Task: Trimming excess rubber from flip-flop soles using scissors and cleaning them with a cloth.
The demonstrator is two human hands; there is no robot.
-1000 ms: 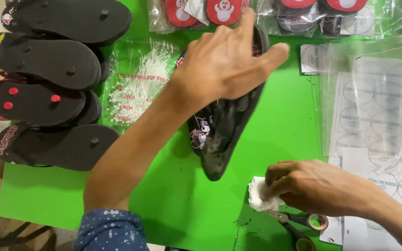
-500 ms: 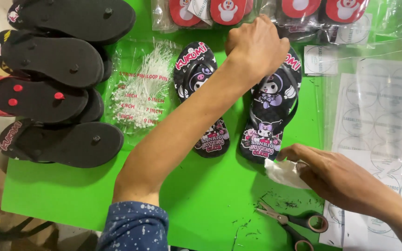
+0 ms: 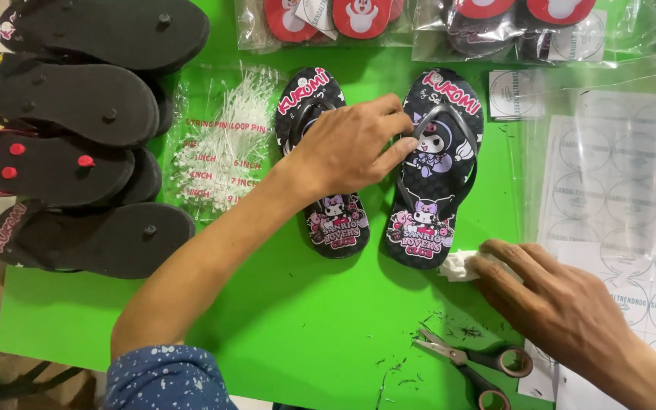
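Observation:
Two black flip-flops with pink cartoon prints lie side by side, straps up, on the green mat (image 3: 282,319). My left hand (image 3: 347,148) rests over the left flip-flop (image 3: 335,220). Its thumb and fingertips pinch the grey strap of the right flip-flop (image 3: 438,190). My right hand (image 3: 552,300) lies low at the right, fingers stretched over a crumpled white cloth wad (image 3: 457,266). The wad sits just beside the heel of the right flip-flop.
A stack of black and red flip-flops (image 3: 70,137) lies soles up at the left. A clear bag of white loop pins (image 3: 222,144) sits beside them. Scissors (image 3: 472,361) lie near the front edge. Sticker sheets (image 3: 624,190) are at the right, bagged flip-flops (image 3: 343,19) at the back.
My left hand set the pair down face up, side by side, then drew back from their toe ends to the straps. My right hand stayed on the cloth wad.

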